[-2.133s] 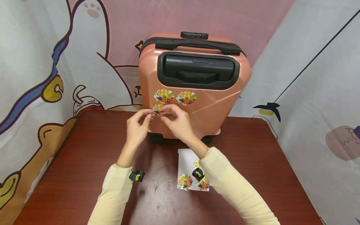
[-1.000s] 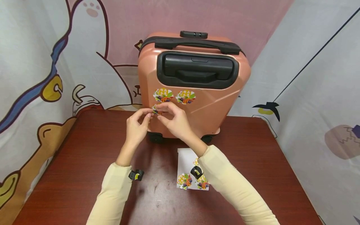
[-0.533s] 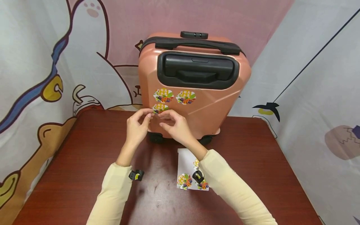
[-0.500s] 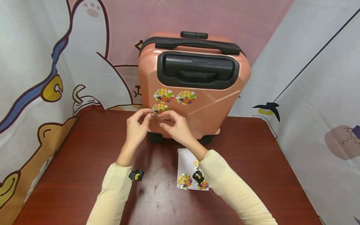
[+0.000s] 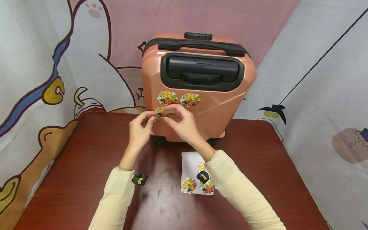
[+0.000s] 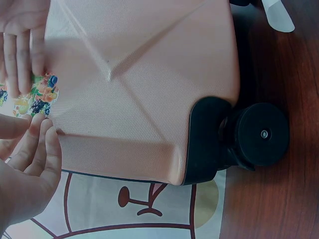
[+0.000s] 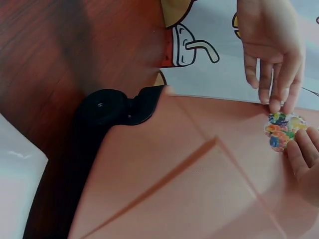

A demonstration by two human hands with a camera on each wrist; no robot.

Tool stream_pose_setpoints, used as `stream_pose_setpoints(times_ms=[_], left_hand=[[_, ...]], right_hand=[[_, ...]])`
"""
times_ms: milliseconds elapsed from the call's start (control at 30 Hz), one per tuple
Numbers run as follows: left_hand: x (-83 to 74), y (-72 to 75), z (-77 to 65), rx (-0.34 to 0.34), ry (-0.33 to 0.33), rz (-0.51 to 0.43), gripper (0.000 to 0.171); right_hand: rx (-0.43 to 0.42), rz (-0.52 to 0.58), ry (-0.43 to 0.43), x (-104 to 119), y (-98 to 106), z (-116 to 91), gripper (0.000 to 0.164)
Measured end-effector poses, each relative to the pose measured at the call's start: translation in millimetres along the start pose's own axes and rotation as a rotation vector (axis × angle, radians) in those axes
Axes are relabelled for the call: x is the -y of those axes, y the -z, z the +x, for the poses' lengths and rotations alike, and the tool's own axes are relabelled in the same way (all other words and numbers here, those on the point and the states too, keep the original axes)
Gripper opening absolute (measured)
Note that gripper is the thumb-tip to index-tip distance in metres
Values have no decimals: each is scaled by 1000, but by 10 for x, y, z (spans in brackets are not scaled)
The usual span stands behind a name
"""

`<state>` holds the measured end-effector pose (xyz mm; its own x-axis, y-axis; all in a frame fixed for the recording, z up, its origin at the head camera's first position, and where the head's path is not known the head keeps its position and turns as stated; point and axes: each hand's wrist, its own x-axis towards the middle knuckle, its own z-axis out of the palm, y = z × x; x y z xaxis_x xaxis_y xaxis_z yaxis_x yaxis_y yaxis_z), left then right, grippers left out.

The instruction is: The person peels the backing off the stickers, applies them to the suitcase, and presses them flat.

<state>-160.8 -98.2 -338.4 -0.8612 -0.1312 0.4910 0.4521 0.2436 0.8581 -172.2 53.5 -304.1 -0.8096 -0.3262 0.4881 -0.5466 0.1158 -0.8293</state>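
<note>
A pinkish-orange suitcase (image 5: 218,108) stands upright on the table, bearing two fruit stickers, a left one (image 5: 167,97) and a right one (image 5: 190,99), below its black handle recess. Under the left one is a third fruit sticker (image 7: 277,133), partly covered by fingers. My left hand (image 5: 140,127) pinches this sticker's left edge between thumb and fingertips, close against the shell. From the other side my right hand (image 5: 185,124) lays its nearly straight fingers over the sticker's right part, seen also in the left wrist view.
A white sticker sheet (image 5: 189,163) with several fruit stickers lies on the reddish-brown table (image 5: 95,153), partly under my right wrist. Black wheels (image 6: 264,134) support the suitcase. Cartoon-printed cloth (image 5: 120,28) hangs behind and at both sides.
My right fingers moved down off the sticker's top about half a second ago, showing more of it, and are now back up over its right part. My left hand stays in place.
</note>
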Motion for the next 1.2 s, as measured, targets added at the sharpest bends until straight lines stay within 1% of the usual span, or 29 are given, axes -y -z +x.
stream_pose_setpoints(times_ms=[167, 300, 433, 567, 667, 767, 933, 1033, 1200], left_hand=[[243, -15, 28, -1, 5, -17, 13], [289, -20, 29, -3, -16, -18, 13], [288, -19, 29, -3, -28, -27, 12], [79, -8, 5, -1, -11, -20, 13], [-77, -2, -14, -4, -7, -10, 13], [-78, -5, -18, -8, -18, -4, 12], [-71, -7, -23, -9, -26, -10, 12], [-66, -6, -23, -13, -29, -3, 12], [-61, -7, -19, -17, -35, 7, 12]], right_hand=[[-11, -49, -62, -288, 3, -48, 25], [-9, -86, -57, -383, 12, -101, 22], [-13, -60, -28, -393, 24, -106, 21], [-31, -15, -8, -312, 57, -52, 22], [-49, -7, 16, -242, 90, -11, 21], [-61, -13, 7, -198, 106, -9, 21], [-57, -15, -55, -77, 109, -77, 20], [-52, -22, -73, -14, 113, -116, 19], [-56, -22, -59, -67, 124, -117, 18]])
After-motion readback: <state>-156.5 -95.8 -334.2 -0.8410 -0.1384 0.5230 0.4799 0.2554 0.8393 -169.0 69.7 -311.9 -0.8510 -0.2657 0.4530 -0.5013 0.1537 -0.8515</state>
